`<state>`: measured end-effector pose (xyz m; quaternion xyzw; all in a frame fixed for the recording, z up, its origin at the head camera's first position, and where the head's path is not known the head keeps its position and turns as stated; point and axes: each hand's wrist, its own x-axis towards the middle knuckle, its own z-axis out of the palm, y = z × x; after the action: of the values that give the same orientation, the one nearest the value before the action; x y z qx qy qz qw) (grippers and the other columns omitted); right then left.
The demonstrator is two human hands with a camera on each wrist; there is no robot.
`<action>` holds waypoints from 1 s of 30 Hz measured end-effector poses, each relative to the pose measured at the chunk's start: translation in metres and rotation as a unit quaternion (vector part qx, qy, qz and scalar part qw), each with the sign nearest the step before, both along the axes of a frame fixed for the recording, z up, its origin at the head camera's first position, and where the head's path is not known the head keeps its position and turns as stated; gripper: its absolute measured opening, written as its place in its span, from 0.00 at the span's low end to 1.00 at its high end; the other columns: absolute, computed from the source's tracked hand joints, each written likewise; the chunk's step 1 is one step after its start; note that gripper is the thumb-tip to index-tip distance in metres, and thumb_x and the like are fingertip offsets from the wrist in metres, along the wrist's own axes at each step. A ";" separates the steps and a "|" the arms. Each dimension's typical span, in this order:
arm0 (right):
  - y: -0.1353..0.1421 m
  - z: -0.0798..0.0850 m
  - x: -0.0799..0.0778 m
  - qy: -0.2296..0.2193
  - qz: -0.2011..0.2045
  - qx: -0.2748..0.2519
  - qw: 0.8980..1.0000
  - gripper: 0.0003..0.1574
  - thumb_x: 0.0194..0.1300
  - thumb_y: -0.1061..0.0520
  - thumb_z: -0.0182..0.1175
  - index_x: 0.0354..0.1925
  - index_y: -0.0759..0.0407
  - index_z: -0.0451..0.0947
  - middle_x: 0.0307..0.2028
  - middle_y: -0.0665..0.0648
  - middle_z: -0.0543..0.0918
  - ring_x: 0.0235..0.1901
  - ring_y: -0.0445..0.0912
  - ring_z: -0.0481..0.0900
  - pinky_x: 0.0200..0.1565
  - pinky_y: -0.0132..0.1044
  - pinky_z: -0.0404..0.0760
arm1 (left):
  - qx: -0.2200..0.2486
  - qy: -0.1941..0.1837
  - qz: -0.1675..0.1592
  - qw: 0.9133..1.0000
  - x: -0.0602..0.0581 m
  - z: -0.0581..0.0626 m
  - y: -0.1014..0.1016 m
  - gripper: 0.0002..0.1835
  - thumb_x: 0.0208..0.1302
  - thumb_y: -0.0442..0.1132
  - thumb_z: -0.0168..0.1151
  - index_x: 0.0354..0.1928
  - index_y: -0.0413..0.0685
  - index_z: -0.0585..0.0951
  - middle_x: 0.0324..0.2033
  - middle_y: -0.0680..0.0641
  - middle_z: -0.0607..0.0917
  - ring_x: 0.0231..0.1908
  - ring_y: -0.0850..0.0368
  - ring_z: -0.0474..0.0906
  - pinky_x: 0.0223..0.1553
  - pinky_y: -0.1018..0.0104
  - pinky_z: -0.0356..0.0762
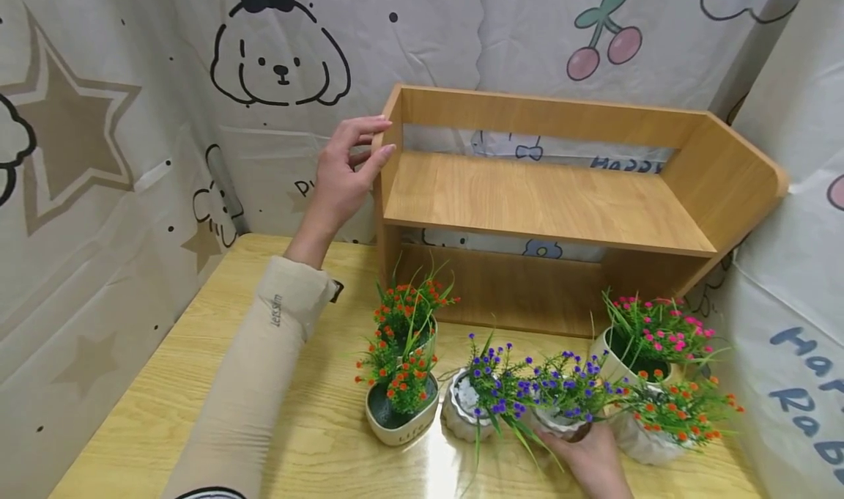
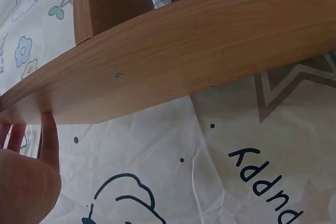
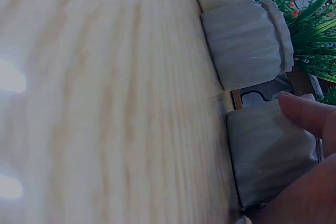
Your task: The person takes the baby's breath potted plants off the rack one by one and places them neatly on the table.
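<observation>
Shelf (image 1: 547,198): wooden, two levels, it stands at the back of the table (image 1: 198,338), at 12 o'clock from the person, against the printed sheet (image 1: 99,154). Both boards carry nothing.
Left hand (image 1: 346,169): it is raised at 11 o'clock and holds the left side panel of the shelf at its top front corner. The fingers (image 1: 372,127) are nearly straight and lie over the top edge, the thumb presses on the front edge. The left wrist view shows fingertips (image 2: 48,129) touching the underside edge of the panel.
Right hand (image 1: 593,459): low at 5 o'clock, it grips a white pot with purple flowers (image 1: 567,396) from below and from the front. In the right wrist view the thumb (image 3: 307,114) is curled on the pot (image 3: 268,156), which is still down on the table.
Hands together: they are well apart, one on the shelf and one on the pot.
Second purple pot (image 1: 478,404): ribbed, white, just beside the held one, at 9 o'clock from it.
Orange pots: two at the left, one (image 1: 404,404) in front of the other (image 1: 409,316), the front one with letters on it.
Right side: a pink pot (image 1: 649,345) at 3 o'clock, near the shelf foot, and one more orange pot (image 1: 672,418) in front of it, close beside the right hand.
Sleeve (image 1: 257,367): beige, it covers the left arm.
</observation>
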<state>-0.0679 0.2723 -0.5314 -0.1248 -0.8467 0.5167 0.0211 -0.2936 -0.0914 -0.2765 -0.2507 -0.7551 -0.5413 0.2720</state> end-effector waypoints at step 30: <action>0.028 0.032 0.028 -0.054 0.090 0.196 0.975 0.56 0.69 0.39 0.67 0.75 0.74 0.57 0.70 0.82 0.64 0.67 0.79 0.65 0.64 0.73 0.70 | -0.079 0.034 0.002 0.996 -0.026 -0.021 -0.016 0.24 0.75 0.40 0.63 0.70 0.52 0.76 0.73 0.52 0.72 0.67 0.54 0.73 0.65 0.57 0.80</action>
<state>-0.0398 0.3004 -0.4993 -0.0698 -0.9391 0.3331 -0.0473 -0.3194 -0.1079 -0.2974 -0.2878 -0.7863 -0.4709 0.2777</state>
